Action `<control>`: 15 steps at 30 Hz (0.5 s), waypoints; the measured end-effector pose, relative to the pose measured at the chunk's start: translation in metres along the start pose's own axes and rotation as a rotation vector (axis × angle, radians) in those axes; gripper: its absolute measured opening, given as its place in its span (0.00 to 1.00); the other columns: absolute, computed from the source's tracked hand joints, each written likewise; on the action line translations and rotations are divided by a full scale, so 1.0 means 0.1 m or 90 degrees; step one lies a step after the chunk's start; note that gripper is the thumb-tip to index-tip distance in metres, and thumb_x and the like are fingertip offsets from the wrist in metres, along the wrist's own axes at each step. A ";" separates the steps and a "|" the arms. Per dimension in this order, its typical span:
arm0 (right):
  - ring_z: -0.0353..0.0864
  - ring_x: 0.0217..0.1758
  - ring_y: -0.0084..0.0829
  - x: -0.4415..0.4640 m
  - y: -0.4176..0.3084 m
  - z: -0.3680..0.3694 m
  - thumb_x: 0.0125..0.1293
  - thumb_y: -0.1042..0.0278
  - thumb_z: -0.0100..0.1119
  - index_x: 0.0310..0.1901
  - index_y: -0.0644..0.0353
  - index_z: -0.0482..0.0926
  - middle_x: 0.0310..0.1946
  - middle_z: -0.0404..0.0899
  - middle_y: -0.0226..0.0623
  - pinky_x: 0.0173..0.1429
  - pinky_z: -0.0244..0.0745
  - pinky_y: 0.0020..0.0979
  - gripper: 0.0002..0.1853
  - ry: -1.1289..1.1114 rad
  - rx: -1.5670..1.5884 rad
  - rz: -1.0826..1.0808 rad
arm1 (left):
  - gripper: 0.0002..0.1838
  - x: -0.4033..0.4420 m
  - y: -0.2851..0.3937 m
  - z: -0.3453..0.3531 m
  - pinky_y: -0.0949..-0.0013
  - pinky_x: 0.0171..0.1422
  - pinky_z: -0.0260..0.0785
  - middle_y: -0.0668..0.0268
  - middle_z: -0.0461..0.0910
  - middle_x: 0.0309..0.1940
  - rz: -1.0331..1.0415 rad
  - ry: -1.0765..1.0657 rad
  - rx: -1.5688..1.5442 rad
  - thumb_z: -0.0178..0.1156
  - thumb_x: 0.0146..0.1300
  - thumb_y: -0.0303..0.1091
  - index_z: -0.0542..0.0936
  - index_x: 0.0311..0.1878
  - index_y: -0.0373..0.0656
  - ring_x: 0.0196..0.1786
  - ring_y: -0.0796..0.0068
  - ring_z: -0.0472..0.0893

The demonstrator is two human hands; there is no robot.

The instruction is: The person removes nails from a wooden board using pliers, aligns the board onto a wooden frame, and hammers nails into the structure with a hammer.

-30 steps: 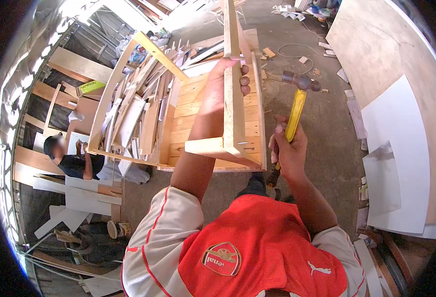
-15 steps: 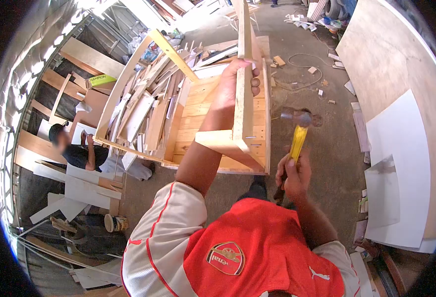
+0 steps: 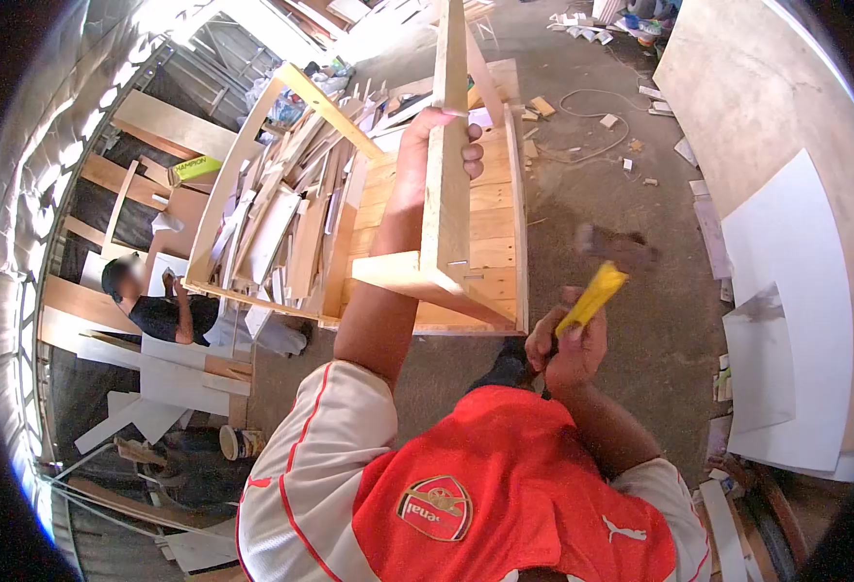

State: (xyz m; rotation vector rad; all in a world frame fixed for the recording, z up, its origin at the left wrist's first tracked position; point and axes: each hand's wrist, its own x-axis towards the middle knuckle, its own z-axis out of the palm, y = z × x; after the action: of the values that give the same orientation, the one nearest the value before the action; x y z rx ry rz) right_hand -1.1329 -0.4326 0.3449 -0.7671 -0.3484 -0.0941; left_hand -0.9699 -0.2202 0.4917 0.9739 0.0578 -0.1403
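Observation:
My left hand (image 3: pixel 456 141) is wrapped around the upright board of a wooden frame (image 3: pixel 445 209), thumb on the near side and fingertips showing past its right edge. A nail (image 3: pixel 458 262) sticks out near the frame's lower corner. Beneath it lies a slatted wooden panel (image 3: pixel 490 209), part of a larger piece with a curved rail (image 3: pixel 212 218). My right hand (image 3: pixel 573 344) grips a hammer (image 3: pixel 597 294) by its yellow handle. The hammer's head is blurred and stands up to the right of the frame, apart from the wood.
Scrap wood strips (image 3: pixel 281 213) are heaped left of the panel. A person (image 3: pixel 165 306) in a dark shirt crouches among boards at the left. White sheets (image 3: pixel 786 320) lean at the right. A cord (image 3: pixel 592 97) and wood bits lie on the floor, and a bucket (image 3: pixel 241 442) stands lower left.
The frame in my left hand has shifted left. My right hand has tipped the hammer over to the right, its head now lower and farther from the frame.

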 end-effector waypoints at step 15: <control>0.63 0.14 0.16 -0.14 0.19 -0.17 0.79 0.44 0.51 0.70 0.70 0.64 0.21 0.69 0.26 0.17 0.59 0.23 0.35 -0.150 -0.234 0.045 | 0.22 0.09 0.06 -0.03 0.67 0.36 0.68 0.59 0.76 0.39 0.018 -0.034 0.002 0.65 0.58 0.43 0.72 0.51 0.45 0.33 0.69 0.73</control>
State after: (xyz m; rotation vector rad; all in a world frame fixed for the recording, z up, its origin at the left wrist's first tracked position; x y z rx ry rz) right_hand -1.1374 -0.4309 0.3163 -1.1583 -0.5350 0.0004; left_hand -0.9602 -0.2150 0.4941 0.9740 -0.0049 -0.1403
